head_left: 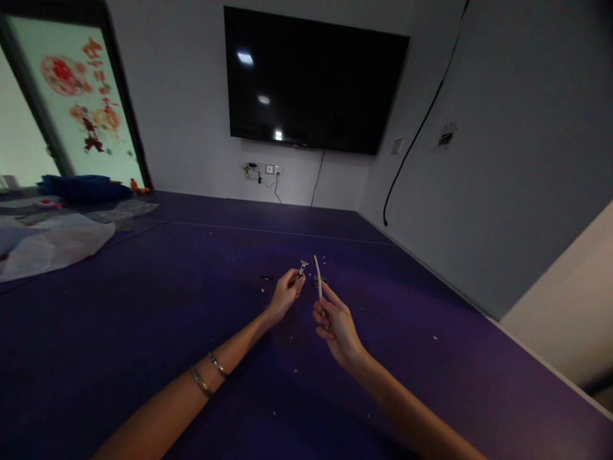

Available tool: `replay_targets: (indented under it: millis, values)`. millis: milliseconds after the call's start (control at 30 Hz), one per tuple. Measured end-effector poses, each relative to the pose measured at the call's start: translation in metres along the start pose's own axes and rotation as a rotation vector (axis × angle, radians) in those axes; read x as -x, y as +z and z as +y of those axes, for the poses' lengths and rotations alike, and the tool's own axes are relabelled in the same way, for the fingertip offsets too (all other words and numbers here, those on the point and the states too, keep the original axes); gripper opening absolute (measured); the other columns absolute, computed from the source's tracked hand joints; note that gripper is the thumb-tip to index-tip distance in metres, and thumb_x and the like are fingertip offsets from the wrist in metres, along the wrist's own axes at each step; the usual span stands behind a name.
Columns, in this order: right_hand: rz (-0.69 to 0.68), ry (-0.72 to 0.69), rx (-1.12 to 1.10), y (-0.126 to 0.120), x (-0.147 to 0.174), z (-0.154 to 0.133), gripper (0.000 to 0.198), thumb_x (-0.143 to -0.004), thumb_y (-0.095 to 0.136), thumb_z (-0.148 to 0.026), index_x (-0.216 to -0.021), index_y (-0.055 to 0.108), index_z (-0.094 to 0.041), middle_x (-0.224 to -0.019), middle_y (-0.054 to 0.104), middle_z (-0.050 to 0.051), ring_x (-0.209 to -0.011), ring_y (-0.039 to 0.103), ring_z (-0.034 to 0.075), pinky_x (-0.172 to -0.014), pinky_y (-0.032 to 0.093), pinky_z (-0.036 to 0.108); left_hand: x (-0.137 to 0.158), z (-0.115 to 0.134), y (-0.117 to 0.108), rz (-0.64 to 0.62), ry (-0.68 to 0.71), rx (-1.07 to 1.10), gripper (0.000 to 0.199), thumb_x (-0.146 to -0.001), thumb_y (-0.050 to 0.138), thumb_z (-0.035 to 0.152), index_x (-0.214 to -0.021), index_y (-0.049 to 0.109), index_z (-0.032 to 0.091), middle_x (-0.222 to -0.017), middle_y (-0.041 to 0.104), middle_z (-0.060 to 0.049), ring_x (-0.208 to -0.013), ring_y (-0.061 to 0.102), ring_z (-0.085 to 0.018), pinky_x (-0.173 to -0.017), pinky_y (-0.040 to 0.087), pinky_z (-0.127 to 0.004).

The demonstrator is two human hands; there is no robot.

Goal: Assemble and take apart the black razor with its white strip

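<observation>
My left hand [286, 292], with two bracelets on its forearm, is closed around the handle of a small razor [302, 267] whose head points up and away. In my right hand [339, 324] is a pale toothbrush [318, 278], held upright by its lower handle. The toothbrush's bristled end leans toward the razor head, with a small gap between them. A small dark object [322, 280] lies behind the toothbrush, partly hidden. Left of my left hand, a small black piece [267, 278] rests on the purple surface [230, 332].
Small white scraps are scattered over the purple surface. Clear plastic sheeting [67, 239] and a dark blue bundle [83, 188] lie at the far left. A black cable [407, 150] hangs down the right wall. A television [311, 80] is mounted above wall sockets [269, 169].
</observation>
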State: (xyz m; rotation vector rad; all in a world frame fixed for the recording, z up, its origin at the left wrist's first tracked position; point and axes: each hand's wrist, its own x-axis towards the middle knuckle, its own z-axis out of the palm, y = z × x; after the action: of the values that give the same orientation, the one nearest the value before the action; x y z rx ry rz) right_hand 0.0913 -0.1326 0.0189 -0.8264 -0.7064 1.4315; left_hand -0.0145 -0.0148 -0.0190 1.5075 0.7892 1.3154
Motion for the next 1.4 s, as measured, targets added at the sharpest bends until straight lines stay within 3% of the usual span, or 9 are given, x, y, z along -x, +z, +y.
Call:
replay_targets:
  millis: [233,400,867,1067,1233,1400]
  values:
    - [-0.004,0.066,0.010,0.003,0.011,0.008,0.062,-0.070,0.058,-0.023,-0.130,0.042,-0.027,-0.060,0.042,-0.006,-0.040,0.027,0.003,-0.035,0.009,0.014,0.000,0.002,0.000,0.024,-0.055,0.046,0.028,-0.075,0.056,0.043,-0.087,0.053,0.017,-0.053,0.042,0.007,-0.042,0.039,-0.005,-0.041,0.027,-0.016]
    - [-0.002,-0.003,-0.028,0.004,0.001,0.002,0.058,-0.069,0.058,-0.020,-0.125,0.046,-0.025,-0.059,0.042,-0.006,-0.040,0.026,0.003,-0.035,0.010,0.014,0.002,0.003,0.001,-0.005,-0.048,0.049,0.027,-0.075,0.056,0.042,-0.087,0.054,0.018,-0.053,0.043,0.007,-0.043,0.040,-0.005,-0.042,0.028,-0.016]
    - [-0.019,0.005,-0.061,-0.001,-0.007,-0.002,0.057,-0.069,0.057,-0.014,-0.124,0.046,-0.022,-0.059,0.043,-0.006,-0.040,0.027,0.003,-0.034,0.012,0.013,0.000,-0.001,0.002,-0.016,-0.040,0.055,0.027,-0.075,0.056,0.041,-0.088,0.054,0.018,-0.052,0.044,0.007,-0.042,0.041,-0.006,-0.041,0.028,-0.017]
    - [-0.015,0.039,-0.045,0.000,0.004,0.007,0.058,-0.070,0.056,-0.017,-0.126,0.044,-0.024,-0.059,0.042,-0.006,-0.041,0.027,0.003,-0.034,0.011,0.013,-0.003,-0.002,0.001,0.006,-0.020,0.050,0.024,-0.075,0.057,0.039,-0.085,0.054,0.017,-0.052,0.043,0.007,-0.042,0.040,-0.005,-0.042,0.029,-0.017]
    - [-0.009,0.008,-0.061,-0.005,-0.004,0.005,0.056,-0.069,0.055,-0.015,-0.124,0.047,-0.022,-0.058,0.041,-0.006,-0.041,0.026,0.003,-0.035,0.011,0.013,0.000,-0.002,0.004,-0.039,-0.015,0.022,0.026,-0.075,0.057,0.040,-0.085,0.054,0.017,-0.050,0.043,0.008,-0.041,0.039,-0.005,-0.041,0.028,-0.017]
    - [-0.019,0.072,-0.047,-0.005,0.006,0.009,0.058,-0.068,0.056,-0.016,-0.125,0.047,-0.024,-0.058,0.041,-0.006,-0.041,0.026,0.003,-0.036,0.009,0.014,-0.003,-0.002,0.001,-0.014,-0.020,0.058,0.026,-0.075,0.057,0.040,-0.086,0.054,0.017,-0.052,0.042,0.007,-0.041,0.039,-0.005,-0.040,0.028,-0.017]
